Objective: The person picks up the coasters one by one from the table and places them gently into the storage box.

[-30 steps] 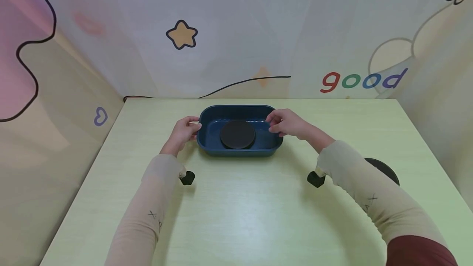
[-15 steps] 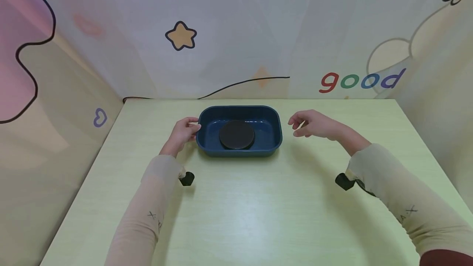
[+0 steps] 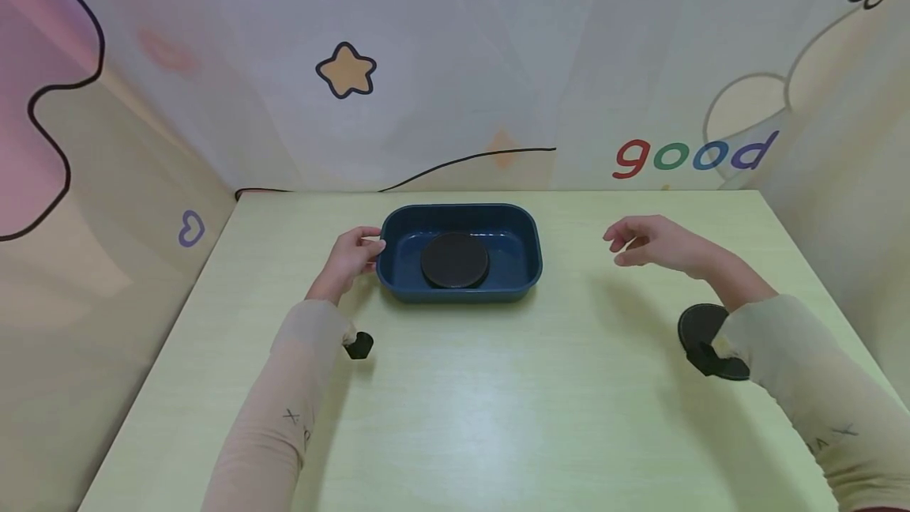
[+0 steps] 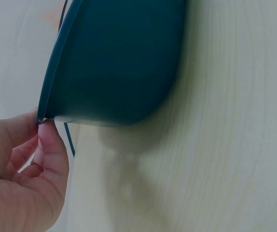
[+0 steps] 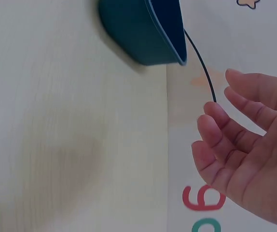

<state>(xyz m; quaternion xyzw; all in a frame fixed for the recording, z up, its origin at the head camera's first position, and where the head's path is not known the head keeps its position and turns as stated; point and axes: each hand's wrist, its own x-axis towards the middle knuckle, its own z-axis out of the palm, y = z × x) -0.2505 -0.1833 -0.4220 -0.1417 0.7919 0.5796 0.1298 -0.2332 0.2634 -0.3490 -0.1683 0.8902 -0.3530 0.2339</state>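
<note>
A dark blue rectangular baking dish (image 3: 512,291) stands on the table near the back wall. Inside it, left of the middle, lies a round black disc (image 3: 455,261). At the dish's left end my left hand (image 3: 350,255) pinches the rim between thumb and fingers, which the left wrist view shows close up on the dish's wall (image 4: 119,63). My right hand (image 3: 657,243) hovers above the table to the right of the dish, apart from it. In the right wrist view its fingers (image 5: 211,133) are loosely bent with nothing between them.
A second black disc (image 3: 700,322) lies on the table at the right, partly hidden by the right sleeve and wrist camera. The pale wooden table (image 3: 455,417) meets a printed cloth wall (image 3: 455,85) at the back and side walls left and right.
My right hand has drawn back from inside the dish's right end and moved right, over the table. My left hand and the dish stay in place.
</note>
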